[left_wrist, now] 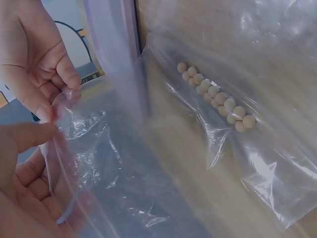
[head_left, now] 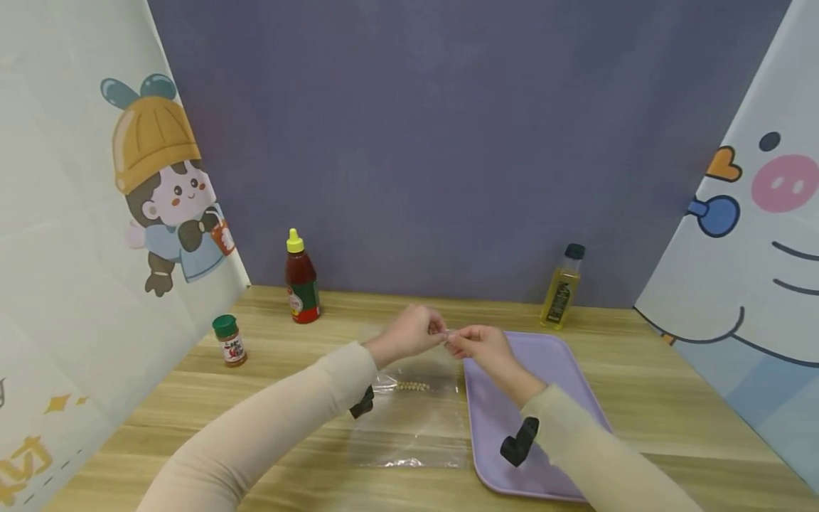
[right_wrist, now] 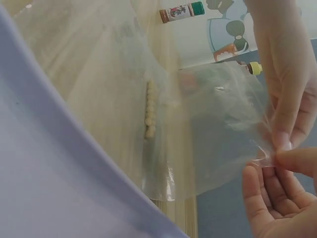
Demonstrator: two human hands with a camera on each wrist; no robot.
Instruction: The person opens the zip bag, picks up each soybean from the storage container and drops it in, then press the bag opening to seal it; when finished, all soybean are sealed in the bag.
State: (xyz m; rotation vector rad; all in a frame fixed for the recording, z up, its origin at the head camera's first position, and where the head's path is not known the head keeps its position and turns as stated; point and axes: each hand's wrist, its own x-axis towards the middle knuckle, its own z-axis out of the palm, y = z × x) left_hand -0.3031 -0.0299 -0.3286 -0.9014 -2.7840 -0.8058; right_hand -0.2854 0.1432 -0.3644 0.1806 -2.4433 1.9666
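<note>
A clear plastic zip bag (head_left: pixel 409 430) lies on the table with its upper end lifted. Small round beige balls (left_wrist: pixel 216 95), perhaps chickpeas or beads, sit in a row inside it. My left hand (head_left: pixel 411 333) pinches the bag's raised edge between thumb and fingers. Close beside it, my right hand (head_left: pixel 484 350) pinches the same edge, the thumbs nearly meeting. In the left wrist view the bag's film (left_wrist: pixel 124 163) hangs from both hands down to the balls. Whether the bag's mouth is sealed cannot be made out.
A purple tray (head_left: pixel 476 427) lies right of the bag, under my right forearm. Behind stand a red sauce bottle (head_left: pixel 302 284) with a yellow cap and an oil bottle (head_left: pixel 561 291). At the left is a green-capped spice jar (head_left: pixel 230 343). A grey-blue partition (head_left: pixel 409 156) closes the back.
</note>
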